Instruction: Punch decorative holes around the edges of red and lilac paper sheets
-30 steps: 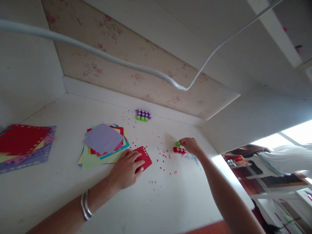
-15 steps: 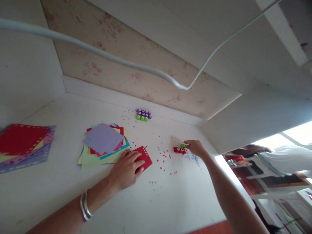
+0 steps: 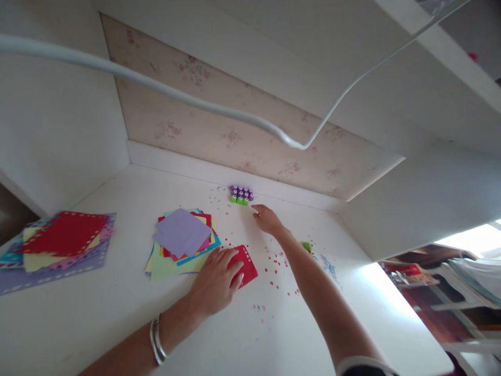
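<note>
My left hand (image 3: 219,278) lies with its fingers spread on a red square of paper (image 3: 249,267), which has small holes along its right edge. My right hand (image 3: 266,218) is over the table, fingers stretched toward a block of small purple paper punches (image 3: 246,193) and green paper punches (image 3: 239,200). It is just short of them and nothing shows in it. Another green punch (image 3: 307,246) stands to the right, partly behind my right forearm; the red punches beside it are hidden.
To the left are a stack of coloured paper squares (image 3: 182,232) and a pile of sheets with punched edges (image 3: 64,232). Red paper bits (image 3: 276,258) and blue ones (image 3: 327,266) are scattered about. A white cable (image 3: 219,109) hangs across the view above the table (image 3: 129,324).
My right hand has left the red and green punches on the right and moved left toward the purple and green block. My left hand stays on the red paper. The view has shifted slightly.
</note>
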Tool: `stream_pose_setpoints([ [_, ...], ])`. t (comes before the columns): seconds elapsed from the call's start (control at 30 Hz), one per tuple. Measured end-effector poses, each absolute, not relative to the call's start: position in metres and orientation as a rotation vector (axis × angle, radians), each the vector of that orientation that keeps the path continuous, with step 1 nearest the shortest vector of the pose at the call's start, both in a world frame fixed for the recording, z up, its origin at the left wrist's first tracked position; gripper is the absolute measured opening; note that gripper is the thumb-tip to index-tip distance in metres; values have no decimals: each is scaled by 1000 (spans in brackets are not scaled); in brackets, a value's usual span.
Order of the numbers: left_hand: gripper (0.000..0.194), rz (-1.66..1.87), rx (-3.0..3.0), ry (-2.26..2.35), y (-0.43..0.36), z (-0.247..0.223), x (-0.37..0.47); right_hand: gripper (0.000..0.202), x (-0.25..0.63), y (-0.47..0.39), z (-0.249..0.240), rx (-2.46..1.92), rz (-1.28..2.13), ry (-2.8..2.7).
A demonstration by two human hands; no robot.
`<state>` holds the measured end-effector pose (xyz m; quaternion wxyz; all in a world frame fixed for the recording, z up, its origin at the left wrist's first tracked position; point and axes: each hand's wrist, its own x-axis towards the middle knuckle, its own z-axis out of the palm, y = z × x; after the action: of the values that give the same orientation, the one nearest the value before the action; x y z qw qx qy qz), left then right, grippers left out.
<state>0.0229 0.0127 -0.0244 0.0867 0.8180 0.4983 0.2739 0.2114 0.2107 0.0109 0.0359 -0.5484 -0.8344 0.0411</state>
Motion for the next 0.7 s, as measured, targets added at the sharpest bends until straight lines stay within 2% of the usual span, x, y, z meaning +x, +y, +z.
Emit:
stream_pose_setpoints([
  [0.13,38,808,2387,1714,14,-22,20,47,174,236,9,-1636,132,-2527],
  [0.23,47,788,2352,1817,17,-23,17,36,167,246,12,-1640,168,-2517],
  [0.37,46,787,2316,1801,20,-20,15,20,176,239,17,-1640,241,-2500],
  [0.6,57,961,2091,1556,25,-23,13,24,217,166,10,-1631,407,-2360],
  [0.7,54,1108,1954,1448,31,-28,12,24,231,122,-6,-1527,674,-2018],
])
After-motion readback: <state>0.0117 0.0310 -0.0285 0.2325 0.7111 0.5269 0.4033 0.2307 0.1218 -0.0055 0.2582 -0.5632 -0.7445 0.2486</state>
